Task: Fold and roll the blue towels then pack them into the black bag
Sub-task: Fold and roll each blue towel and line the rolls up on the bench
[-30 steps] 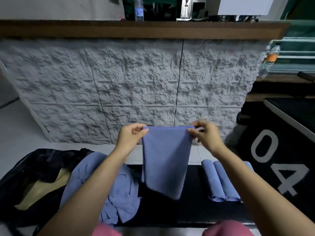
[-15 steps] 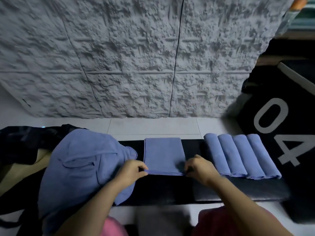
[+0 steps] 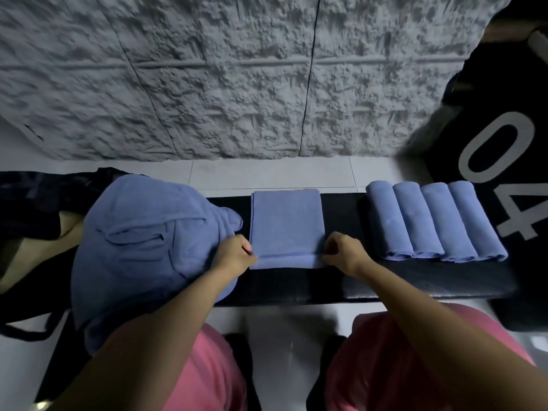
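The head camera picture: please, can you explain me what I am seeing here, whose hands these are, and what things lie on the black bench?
The camera sits on a person's head and looks down at their own arms. The left hand and right hand pinch the near corners of a folded blue towel lying flat on the black bench. To the right lie four rolled towels side by side. To the left is a pile of unfolded towels, and beyond it the black bag.

Bare bench (image 3: 341,215) between towel obstacles
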{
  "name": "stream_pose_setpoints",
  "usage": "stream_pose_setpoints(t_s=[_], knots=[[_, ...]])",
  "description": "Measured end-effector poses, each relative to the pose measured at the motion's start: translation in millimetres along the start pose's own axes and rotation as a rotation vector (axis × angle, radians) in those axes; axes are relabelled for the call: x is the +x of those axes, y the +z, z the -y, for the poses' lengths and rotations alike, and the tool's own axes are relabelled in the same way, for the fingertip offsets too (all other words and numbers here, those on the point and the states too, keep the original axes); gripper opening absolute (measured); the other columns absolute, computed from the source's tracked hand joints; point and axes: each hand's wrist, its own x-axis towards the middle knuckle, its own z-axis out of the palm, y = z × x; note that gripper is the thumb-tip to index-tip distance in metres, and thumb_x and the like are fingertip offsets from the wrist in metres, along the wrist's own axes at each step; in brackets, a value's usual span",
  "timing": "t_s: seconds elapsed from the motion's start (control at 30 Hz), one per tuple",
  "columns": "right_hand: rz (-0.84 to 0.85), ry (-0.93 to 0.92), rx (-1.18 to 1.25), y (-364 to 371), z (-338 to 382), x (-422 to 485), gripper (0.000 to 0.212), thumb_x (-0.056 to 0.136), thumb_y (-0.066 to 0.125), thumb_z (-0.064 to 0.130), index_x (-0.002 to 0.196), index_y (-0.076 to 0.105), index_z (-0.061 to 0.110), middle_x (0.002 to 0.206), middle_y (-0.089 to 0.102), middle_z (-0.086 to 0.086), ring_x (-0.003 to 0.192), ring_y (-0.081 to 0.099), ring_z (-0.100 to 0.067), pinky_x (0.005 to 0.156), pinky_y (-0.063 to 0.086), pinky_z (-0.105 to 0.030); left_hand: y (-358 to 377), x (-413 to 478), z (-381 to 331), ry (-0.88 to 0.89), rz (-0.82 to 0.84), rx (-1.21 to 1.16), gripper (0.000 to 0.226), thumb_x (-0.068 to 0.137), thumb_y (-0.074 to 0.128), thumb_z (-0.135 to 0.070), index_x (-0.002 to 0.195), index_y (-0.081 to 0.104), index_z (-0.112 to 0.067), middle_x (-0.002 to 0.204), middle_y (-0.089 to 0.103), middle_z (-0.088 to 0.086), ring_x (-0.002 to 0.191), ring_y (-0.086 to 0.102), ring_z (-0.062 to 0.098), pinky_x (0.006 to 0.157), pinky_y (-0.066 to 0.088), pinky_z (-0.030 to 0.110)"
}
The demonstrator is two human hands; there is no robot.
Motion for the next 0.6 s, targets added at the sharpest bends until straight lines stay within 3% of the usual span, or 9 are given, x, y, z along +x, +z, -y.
stream_pose_setpoints(t_s=[0.07,0.13,0.23,0.33,0.4,0.5,0.6], knots=[[-0.103,-0.169,-0.135,6.0,3.1,-6.8,0.016,0.080,0.065,0.013,0.082,0.050,0.018,0.089,0.054,0.000,0.085,0.049,-0.021,0.066,0.045,-0.036,3.4,-1.5,0.5,0.155,-0.061,0.104,0.016,0.077,0.070,-0.007,0.080,0.057,-0.016,0.079,0.053,-0.005,0.077,0.054,0.016,0.066,0.044,0.027],[-0.168,-0.375,-0.343,11.5,5.2,-13.1,0.009,0.083,0.058,0.012,0.084,0.053,0.019,0.090,0.052,0.002,0.088,0.044,-0.020,0.062,0.039,-0.033,3.7,-5.6,0.5,0.329,-0.067,0.297,0.010,0.082,0.065,-0.007,0.083,0.066,-0.017,0.091,0.057,-0.007,0.085,0.052,0.014,0.065,0.038,0.024],[-0.234,-0.528,-0.569,18.8,3.7,-19.8,0.007,0.077,0.066,0.018,0.082,0.061,0.020,0.087,0.058,0.004,0.083,0.051,-0.021,0.060,0.036,-0.030,4.1,-11.6,1.7,0.479,-0.084,0.441,0.016,0.086,0.059,-0.010,0.091,0.072,-0.017,0.098,0.066,-0.005,0.094,0.055,0.020,0.067,0.043,0.027],[-0.259,-0.528,-0.646,22.7,-2.0,-22.4,0.019,0.066,0.073,0.023,0.082,0.064,0.021,0.084,0.061,0.005,0.076,0.056,-0.021,0.056,0.039,-0.031,1.4,-20.9,3.5,0.586,-0.155,0.443,0.009,0.081,0.067,-0.020,0.087,0.072,-0.017,0.089,0.068,-0.006,0.089,0.059,0.023,0.067,0.047,0.030],[-0.263,-0.513,-0.655,23.8,-4.3,-22.5,0.023,0.067,0.072,0.017,0.088,0.063,0.021,0.088,0.062,0.004,0.078,0.056,-0.021,0.058,0.040,-0.031,0.2,-23.1,6.1,0.568,-0.099,0.465,0.021,0.081,0.068,-0.028,0.100,0.068,-0.019,0.100,0.065,-0.008,0.097,0.055,0.018,0.077,0.045,0.030],[-0.251,-0.435,-0.570,23.0,-2.3,-22.2,0.023,0.079,0.060,0.013,0.101,0.062,0.022,0.102,0.060,0.004,0.091,0.054,-0.021,0.067,0.039,-0.031,3.6,-22.6,9.7,0.496,-0.054,0.370,0.025,0.082,0.066,-0.012,0.106,0.064,-0.017,0.107,0.061,-0.009,0.100,0.051,0.015,0.084,0.046,0.030],[-0.211,-0.283,-0.323,21.5,0.6,-22.9,0.026,0.087,0.055,0.017,0.112,0.061,0.025,0.111,0.057,0.007,0.100,0.049,-0.019,0.071,0.044,-0.033,9.3,-19.3,11.4,0.357,-0.090,0.165,0.019,0.085,0.058,-0.004,0.098,0.066,-0.015,0.098,0.064,-0.004,0.089,0.054,0.016,0.076,0.050,0.037]])
